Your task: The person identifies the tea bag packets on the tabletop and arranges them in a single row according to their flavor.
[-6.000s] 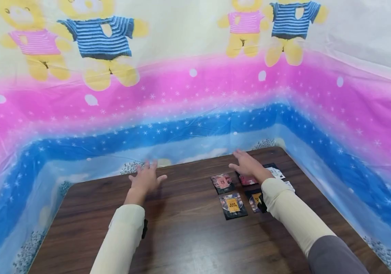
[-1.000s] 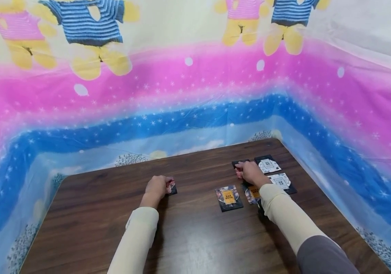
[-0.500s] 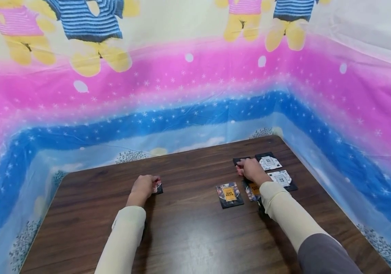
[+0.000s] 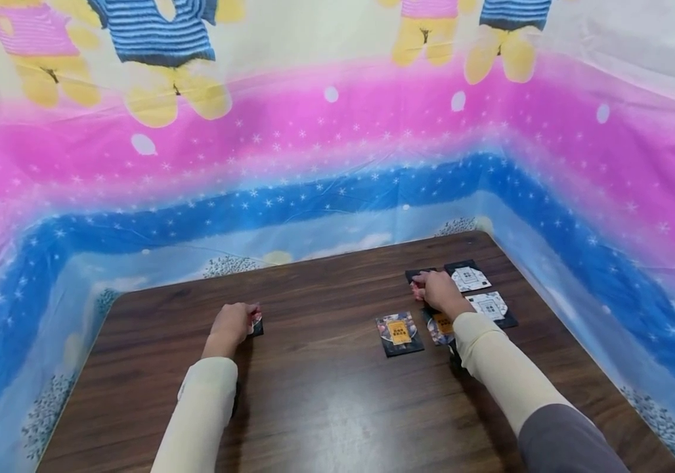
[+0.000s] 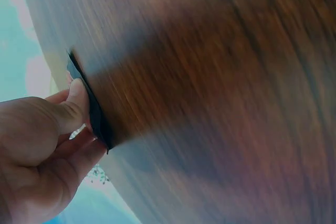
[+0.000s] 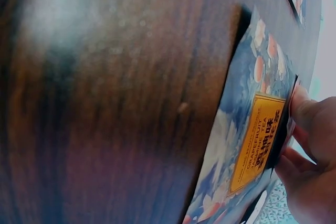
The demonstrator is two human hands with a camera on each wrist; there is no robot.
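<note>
Item: my left hand [image 4: 234, 325], thumb and fingers pinching one black-and-red sachet [image 4: 257, 324], well to the left of the other packets.
Item: my right hand [image 4: 440, 292], pinching a second red-printed sachet [image 4: 417, 293], just left of a white-labelled sachet [image 4: 471, 278].
Item: one orange-labelled Grapefruit Jasmine Tea sachet [image 6: 257, 135], just nearer me than my right hand.
Beneath: one wood-grain table [image 4: 314, 368].
</note>
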